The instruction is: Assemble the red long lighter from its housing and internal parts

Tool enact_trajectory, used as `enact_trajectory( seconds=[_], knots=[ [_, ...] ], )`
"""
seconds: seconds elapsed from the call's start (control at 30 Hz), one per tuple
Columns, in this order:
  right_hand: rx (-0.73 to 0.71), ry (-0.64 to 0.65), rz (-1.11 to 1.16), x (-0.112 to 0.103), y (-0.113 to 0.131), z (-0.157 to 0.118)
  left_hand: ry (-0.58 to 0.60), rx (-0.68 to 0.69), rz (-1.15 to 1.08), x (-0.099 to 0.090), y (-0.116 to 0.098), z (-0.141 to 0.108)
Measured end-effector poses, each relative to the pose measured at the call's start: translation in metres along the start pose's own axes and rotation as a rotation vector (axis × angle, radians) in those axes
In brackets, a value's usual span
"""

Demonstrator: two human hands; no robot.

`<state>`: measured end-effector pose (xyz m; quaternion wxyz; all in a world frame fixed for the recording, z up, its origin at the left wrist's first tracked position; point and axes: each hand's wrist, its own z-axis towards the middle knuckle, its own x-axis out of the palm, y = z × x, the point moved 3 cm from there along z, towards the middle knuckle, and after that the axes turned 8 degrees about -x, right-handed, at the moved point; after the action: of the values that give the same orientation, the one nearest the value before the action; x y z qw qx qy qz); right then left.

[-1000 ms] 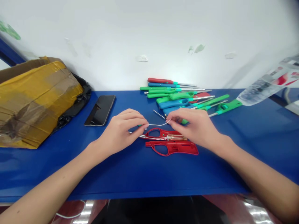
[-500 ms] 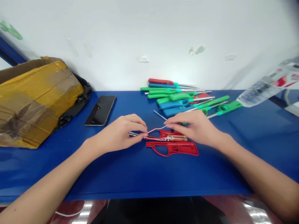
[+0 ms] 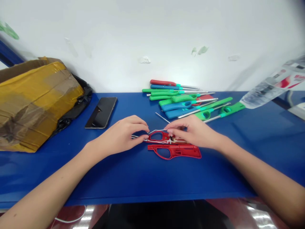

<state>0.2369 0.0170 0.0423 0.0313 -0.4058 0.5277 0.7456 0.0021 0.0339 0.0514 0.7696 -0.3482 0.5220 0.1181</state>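
Open red plastic shell [image 3: 165, 136]: partly fitted, we judge
Matching red half [image 3: 190, 151]: nearer us, unjoined
Left hand [image 3: 124, 135]: pinching thin white wire [image 3: 157, 130], shell's left end
Right hand [image 3: 197, 133]: pinching wire above shell

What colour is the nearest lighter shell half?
The shell half is red, in the head view.

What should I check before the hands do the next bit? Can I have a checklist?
1. Right hand has the loose white wire: ok.
2. Left hand grips that wire too: cannot tell, fingertips hide it.
3. Loose wire tucked into the upper red lighter half: not ok, it arches out.
4. Lower red lighter half out of both hands: ok.
5. Smartphone away from the fingers: ok.
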Motion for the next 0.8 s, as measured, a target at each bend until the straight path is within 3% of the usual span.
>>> enact_trajectory(
  seconds=[0.37,0.8],
  knots=[
    [-0.071,-0.032,-0.019,0.001,0.003,0.001,-0.199,0.129,0.055,0.007,-0.011,0.000],
    [-0.080,-0.062,-0.027,0.002,0.004,0.002,-0.149,0.115,0.060,0.023,-0.018,-0.001]
  ],
)
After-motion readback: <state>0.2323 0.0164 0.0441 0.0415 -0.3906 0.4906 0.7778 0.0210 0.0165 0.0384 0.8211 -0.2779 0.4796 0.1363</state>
